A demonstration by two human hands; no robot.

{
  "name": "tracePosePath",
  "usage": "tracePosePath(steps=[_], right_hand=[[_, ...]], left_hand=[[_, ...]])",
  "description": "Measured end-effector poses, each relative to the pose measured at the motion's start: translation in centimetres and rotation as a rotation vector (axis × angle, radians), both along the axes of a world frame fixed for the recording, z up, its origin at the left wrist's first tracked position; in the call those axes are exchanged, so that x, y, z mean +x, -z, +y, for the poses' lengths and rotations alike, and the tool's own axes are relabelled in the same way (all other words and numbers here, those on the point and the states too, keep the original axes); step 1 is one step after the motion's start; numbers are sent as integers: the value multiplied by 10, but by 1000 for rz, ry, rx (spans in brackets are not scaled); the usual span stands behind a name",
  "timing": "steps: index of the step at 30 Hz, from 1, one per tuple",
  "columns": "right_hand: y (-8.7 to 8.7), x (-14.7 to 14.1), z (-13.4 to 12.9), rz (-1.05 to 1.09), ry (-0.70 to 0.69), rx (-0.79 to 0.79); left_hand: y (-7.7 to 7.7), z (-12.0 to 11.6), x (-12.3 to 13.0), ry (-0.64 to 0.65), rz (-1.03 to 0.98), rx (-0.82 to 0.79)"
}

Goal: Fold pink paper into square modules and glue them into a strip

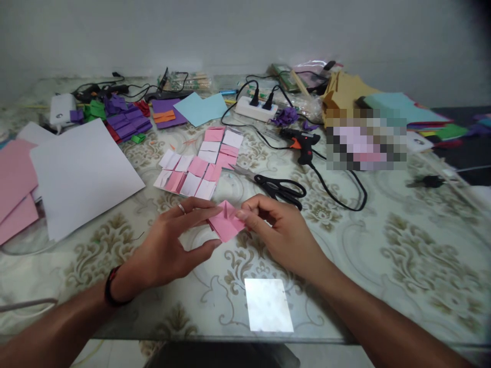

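Note:
Between my hands is a small folded pink paper (226, 225), its creases and a raised flap facing up. My left hand (174, 237) has its fingers along the paper's left side, with the thumb at the lower edge. The thumb and fingers of my right hand (278, 230) pinch the right corner. Just beyond lie pink and white folded paper pieces (192, 176), set side by side in rows. Black-handled scissors (278, 188) rest right behind my right hand, blades pointing left.
A black glue gun (303, 145) with its cable lies behind the scissors, near a white power strip (255, 109) with two plugs. Large white sheets (86, 179) and pink sheets (17, 189) are at left. Purple folded papers (128, 121) and yellow paper (341, 94) sit farther back.

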State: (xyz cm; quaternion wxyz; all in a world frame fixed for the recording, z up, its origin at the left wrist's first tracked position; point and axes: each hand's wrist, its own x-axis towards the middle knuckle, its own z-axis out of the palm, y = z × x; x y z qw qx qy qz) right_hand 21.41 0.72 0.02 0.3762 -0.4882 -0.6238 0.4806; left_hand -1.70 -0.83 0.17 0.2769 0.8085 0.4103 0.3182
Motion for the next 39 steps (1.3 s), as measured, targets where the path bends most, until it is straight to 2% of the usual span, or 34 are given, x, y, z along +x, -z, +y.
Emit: tracePosePath(steps=[7,11,15,21,26,30,33,36,39], right_hand=[[4,0,1,94,-19,-107],[4,-1,3,55,-10,-42],[2,-1,3,53,-40,-30],[3,-1,3,130,-16,-116],[2,0,3,172,-65,-161],[-3,2,0,240,-119,-132],[-4,3,-2,274,-183,-127],[0,3,-1,275,-194,-90],[6,3,1,339,-191,-111]], left_hand=[[-2,-1,0,-10,25,9],[4,-1,1,-57,48,54],[4,-3,4,-124,67,176],[-3,-5,5,-39,64,227],[2,-4,5,-81,69,250],[1,-2,5,-143,43,182],[-2,-1,3,-153,-35,51],[-3,1,1,-146,-119,-87],[-2,1,0,-132,-171,-158]])
